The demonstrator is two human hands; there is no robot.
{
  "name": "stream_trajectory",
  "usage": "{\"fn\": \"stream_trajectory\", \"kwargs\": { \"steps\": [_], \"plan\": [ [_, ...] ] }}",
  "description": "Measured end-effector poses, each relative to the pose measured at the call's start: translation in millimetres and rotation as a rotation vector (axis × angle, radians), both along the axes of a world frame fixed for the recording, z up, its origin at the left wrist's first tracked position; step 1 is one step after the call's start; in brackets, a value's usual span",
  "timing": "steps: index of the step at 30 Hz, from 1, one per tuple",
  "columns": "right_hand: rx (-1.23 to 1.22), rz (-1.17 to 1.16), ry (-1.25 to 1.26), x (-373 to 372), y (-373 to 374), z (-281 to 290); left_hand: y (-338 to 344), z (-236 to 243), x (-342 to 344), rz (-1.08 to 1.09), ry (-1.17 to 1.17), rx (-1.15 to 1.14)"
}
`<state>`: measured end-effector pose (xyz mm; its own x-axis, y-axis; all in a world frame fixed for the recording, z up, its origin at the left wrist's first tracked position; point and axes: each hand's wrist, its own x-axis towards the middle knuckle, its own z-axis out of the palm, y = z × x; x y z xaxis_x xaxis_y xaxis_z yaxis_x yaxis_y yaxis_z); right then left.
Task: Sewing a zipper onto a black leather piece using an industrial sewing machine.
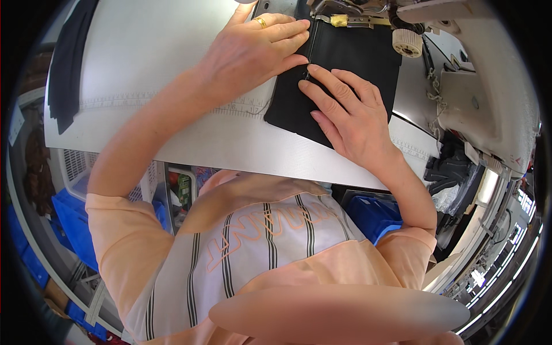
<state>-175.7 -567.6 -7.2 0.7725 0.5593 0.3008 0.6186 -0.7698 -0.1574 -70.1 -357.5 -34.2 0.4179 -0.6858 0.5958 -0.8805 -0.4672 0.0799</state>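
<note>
A black fabric piece (pixel 359 52) lies on the white worktable (pixel 149 40), its far part under the sewing machine head (pixel 356 11). Down its left side runs a narrow black zipper (pixel 313 43). My left hand (pixel 259 46), with a ring on one finger, rests beside the zipper, fingers stretched out and fingertips touching its left edge. Nearer to me, my right hand (pixel 356 118) lies on the fabric with its fingers extended. Its index and middle fingertips are by a small dark zipper pull (pixel 306 75), partly hidden. A brass-coloured part (pixel 339 20) sits just beyond the hands.
The machine's pale body (pixel 494 109) and a ribbed knob (pixel 407 43) rise at the right. Black fabric strips (pixel 72 63) lie at the table's left. Ruler markings (pixel 230 107) cross the near tabletop. Below are a white basket (pixel 77 167) and blue bins (pixel 75 224).
</note>
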Motion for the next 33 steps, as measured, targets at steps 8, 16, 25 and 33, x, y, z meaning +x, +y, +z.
{"fn": "stream_trajectory", "kwargs": {
  "steps": [8, 16, 25, 33],
  "plan": [
    [-0.019, -0.007, -0.001, 19.8, -7.3, -2.8, 4.1, 2.6, -2.3, 0.014, 0.102, 0.114],
    [-0.007, 0.010, -0.032, 39.5, -21.3, -10.5, 7.9, 10.3, -4.2, -0.021, 0.223, 0.094],
    [0.303, 0.017, -0.165, 56.1, -19.4, 5.3, -2.6, 17.4, 1.5, -0.041, 0.281, -0.068],
    [1.381, -0.039, 1.167, 82.6, -36.8, 17.0, -2.5, 16.9, 3.4, -0.050, 0.246, 0.024]
  ]
}}
